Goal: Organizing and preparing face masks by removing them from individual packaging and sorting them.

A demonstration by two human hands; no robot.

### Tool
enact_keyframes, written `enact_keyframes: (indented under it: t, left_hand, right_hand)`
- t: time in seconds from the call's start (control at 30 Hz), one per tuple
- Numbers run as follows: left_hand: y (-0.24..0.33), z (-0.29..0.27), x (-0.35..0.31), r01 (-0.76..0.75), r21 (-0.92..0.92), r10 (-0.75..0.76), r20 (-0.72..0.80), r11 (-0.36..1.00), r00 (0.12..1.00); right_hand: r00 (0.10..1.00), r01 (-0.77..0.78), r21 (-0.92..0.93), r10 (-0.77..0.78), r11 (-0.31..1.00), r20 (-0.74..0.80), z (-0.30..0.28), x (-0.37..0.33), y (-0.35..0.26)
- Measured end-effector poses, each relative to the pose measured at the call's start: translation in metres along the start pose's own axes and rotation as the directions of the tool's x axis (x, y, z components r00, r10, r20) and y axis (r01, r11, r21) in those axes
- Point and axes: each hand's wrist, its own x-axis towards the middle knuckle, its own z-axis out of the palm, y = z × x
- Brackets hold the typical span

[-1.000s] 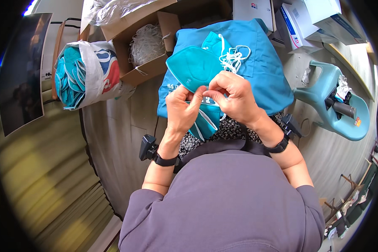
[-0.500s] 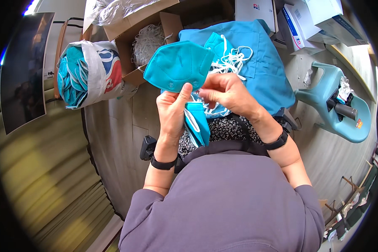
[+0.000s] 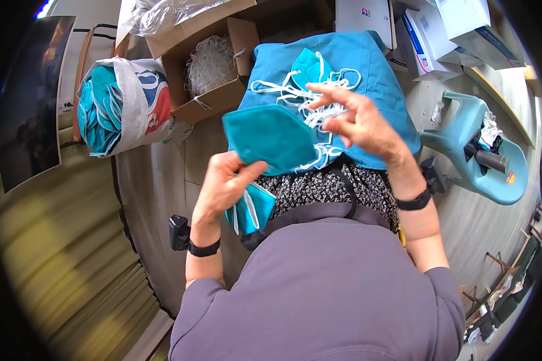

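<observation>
A teal face mask is pinched along its lower left edge by my left hand, its broad side turned up. Below that hand hangs a second teal mask with white edging, apparently held by the same hand. To the right, my right hand is raised with its fingers apart, and I see nothing in it. It hovers by a tangle of white elastic straps on the blue cloth over my lap. Another teal mask lies there, beyond the straps.
At the left stands a white sack stuffed with teal masks. Behind it a cardboard box holds a heap of whitish strands. White cartons are stacked at the back right. A blue-green stool stands at the right with small items on it.
My right hand has left the mask and moved right and away, its fingers now spread. My left hand has moved left and nearer, bringing both masks along; the upper one is tilted differently.
</observation>
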Motion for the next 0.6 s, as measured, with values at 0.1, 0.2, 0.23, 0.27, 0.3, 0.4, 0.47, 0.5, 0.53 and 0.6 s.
enact_keyframes:
  t: [0.1,0.2,0.23,0.27,0.3,0.4,0.47,0.5,0.53,0.6]
  left_hand:
    - [-0.004,0.019,0.014,-0.052,-0.1,0.051,-0.013,0.994,0.999]
    - [0.005,0.036,0.028,-0.202,-0.415,0.092,-0.27,0.887,0.958]
    - [-0.004,0.031,0.031,-0.221,-0.438,0.103,-0.278,0.871,0.955]
    - [-0.013,0.03,0.035,-0.2,-0.436,0.053,-0.326,0.878,0.944]
    - [-0.027,0.029,0.039,-0.236,-0.455,0.048,-0.387,0.858,0.921]
    - [-0.031,0.032,0.048,-0.324,-0.596,-0.074,-0.545,0.735,0.835]
    - [0.001,0.045,0.052,-0.297,-0.653,-0.265,-0.619,0.697,0.739]
    - [-0.021,0.037,0.053,-0.306,-0.673,-0.218,-0.576,0.673,0.788]
    - [-0.033,0.033,0.054,-0.283,-0.647,-0.168,-0.543,0.708,0.823]
    - [-0.042,0.026,0.054,-0.242,-0.579,-0.074,-0.468,0.778,0.881]
  right_hand:
    - [0.999,0.008,0.204,-0.015,0.979,0.036,0.032,0.002,0.027]
    - [0.988,0.103,0.04,-0.098,0.994,-0.115,0.055,-0.002,0.035]
    - [0.986,0.131,-0.026,-0.133,0.991,-0.102,0.059,-0.005,0.031]
    - [0.983,0.159,-0.091,-0.166,0.983,-0.08,0.062,-0.005,0.024]
    - [0.982,0.186,-0.066,-0.188,0.98,-0.021,0.065,-0.004,0.022]
    - [0.957,-0.027,-0.046,0.039,0.999,0.287,0.045,0.012,0.026]
    - [0.994,-0.067,0.123,0.056,0.99,0.091,0.03,0.041,0.02]
    - [0.991,-0.084,0.096,0.093,0.992,-0.094,0.021,0.059,0.018]
    - [0.986,-0.078,-0.034,0.072,0.996,-0.148,0.003,0.08,0.036]
    - [0.946,-0.235,-0.451,0.097,0.861,-0.308,-0.005,0.11,0.035]
